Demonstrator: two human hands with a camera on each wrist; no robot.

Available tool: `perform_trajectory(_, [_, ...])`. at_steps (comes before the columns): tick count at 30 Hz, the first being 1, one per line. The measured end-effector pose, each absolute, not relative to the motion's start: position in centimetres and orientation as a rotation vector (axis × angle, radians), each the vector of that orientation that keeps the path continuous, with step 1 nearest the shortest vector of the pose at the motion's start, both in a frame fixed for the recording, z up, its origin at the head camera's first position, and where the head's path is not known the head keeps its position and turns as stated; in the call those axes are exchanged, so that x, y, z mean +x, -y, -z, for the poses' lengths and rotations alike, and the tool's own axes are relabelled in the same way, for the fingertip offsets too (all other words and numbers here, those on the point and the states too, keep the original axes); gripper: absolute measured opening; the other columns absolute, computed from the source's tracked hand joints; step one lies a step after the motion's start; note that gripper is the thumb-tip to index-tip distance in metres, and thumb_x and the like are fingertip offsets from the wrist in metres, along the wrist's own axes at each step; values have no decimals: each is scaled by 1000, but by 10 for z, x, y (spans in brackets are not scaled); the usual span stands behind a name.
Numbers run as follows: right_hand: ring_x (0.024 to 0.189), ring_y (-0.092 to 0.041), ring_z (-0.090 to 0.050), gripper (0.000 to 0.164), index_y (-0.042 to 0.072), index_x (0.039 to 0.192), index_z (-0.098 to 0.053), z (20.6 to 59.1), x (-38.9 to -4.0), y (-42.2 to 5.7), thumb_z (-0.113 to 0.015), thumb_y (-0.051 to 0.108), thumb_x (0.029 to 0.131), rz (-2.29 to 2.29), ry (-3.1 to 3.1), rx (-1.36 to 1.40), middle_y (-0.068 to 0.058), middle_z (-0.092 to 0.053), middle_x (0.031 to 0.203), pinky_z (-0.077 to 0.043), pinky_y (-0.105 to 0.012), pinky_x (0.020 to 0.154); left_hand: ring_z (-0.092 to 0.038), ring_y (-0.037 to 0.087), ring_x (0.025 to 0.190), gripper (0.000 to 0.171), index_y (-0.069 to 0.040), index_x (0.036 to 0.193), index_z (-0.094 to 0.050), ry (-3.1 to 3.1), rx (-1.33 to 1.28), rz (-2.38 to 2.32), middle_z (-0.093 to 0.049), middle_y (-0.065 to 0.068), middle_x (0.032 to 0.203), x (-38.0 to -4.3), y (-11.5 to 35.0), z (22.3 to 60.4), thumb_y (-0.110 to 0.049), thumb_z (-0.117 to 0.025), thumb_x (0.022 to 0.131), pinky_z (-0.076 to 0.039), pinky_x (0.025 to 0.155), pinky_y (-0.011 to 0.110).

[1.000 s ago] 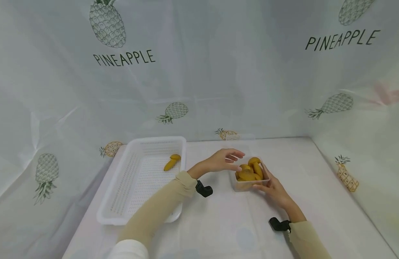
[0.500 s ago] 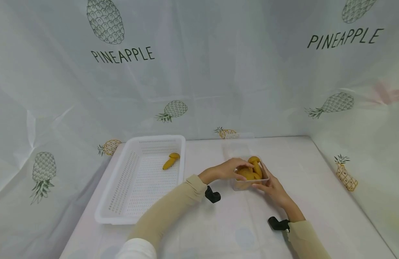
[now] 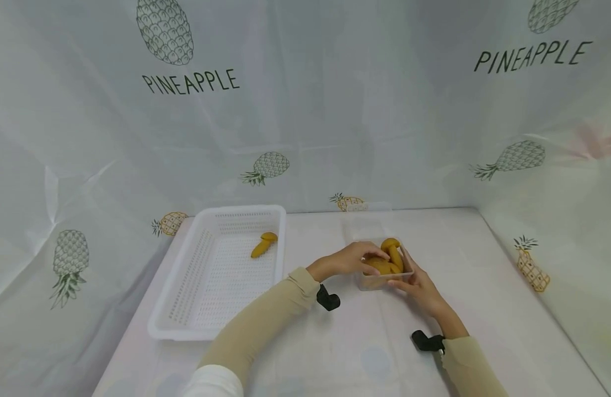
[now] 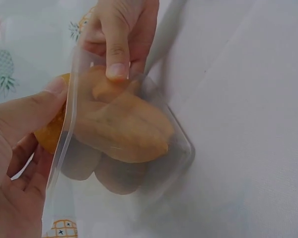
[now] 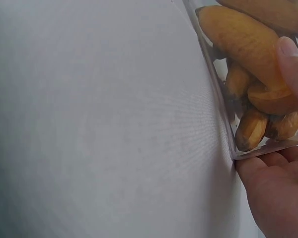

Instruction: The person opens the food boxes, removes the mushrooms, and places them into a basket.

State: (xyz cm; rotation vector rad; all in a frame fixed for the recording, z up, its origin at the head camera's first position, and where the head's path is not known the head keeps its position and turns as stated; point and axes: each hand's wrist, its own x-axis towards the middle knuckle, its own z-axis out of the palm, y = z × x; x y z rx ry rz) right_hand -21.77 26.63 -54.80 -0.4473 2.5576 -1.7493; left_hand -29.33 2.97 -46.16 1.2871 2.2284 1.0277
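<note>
A clear plastic box [image 3: 372, 283] filled with several yellow-brown mushrooms [image 3: 396, 258] sits on the table, right of centre. My right hand [image 3: 425, 292] grips the box at its near right corner, thumb on the front wall and fingers along the right side. From the left, my left hand [image 3: 350, 259] reaches over the rim. Its thumb and fingers pinch a mushroom [image 4: 50, 133] at the top of the pile, as the left wrist view shows. Through the box wall in the right wrist view, mushroom stems [image 5: 238, 42] lie packed together.
A white perforated basket [image 3: 159, 325] stands on the left, one mushroom [image 3: 263, 245] lying in its far right part. The box's clear lid [image 3: 367, 226] extends behind it toward the back wall. Pineapple-printed sheeting [image 3: 305, 121] encloses the back and sides.
My left hand has moved right and down from beside the box onto the mushrooms, its fingers closing around one. The right hand keeps its hold on the box.
</note>
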Motion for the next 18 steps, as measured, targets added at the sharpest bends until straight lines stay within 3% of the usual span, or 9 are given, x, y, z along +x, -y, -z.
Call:
perform_trajectory(4, [98,-16,-53,95,25,162,-4,547,-218,-265,-71,13,95,1743,-2557,-449,-29,-17,160,-48,-19,77,-51,7,108,44,-4,132,-64,-2244,1281,-1030,-61,5,130,-292,-29,460,-13,-74,90,-46,89,19])
perform_trajectory(9, [85,-15,-53,95,26,162,-5,548,-218,-266,-70,11,95,1780,-2526,-451,-30,-16,159,-48,-20,71,-52,9,105,45,-4,133,-63,-2272,1284,-1027,-62,5,129,-292,-28,461,-14,-74,90,-48,89,22])
perform_trajectory(12, [101,-16,-52,95,24,162,-5,549,-218,-266,-70,10,95,1788,-2528,-456,-30,-15,159,-49,-17,78,-53,7,108,46,-6,134,-62,-2283,1273,-1043,-61,4,131,-293,-27,461,-16,-73,91,-47,93,21])
perform_trajectory(18, [130,-35,-39,95,23,162,-5,550,-219,-266,-71,12,94,1773,-2549,-448,-28,-19,159,-42,-9,90,-55,5,113,46,-5,134,-61,-2262,1263,-1186,-61,4,132,-297,-26,453,-16,-74,91,-44,97,15])
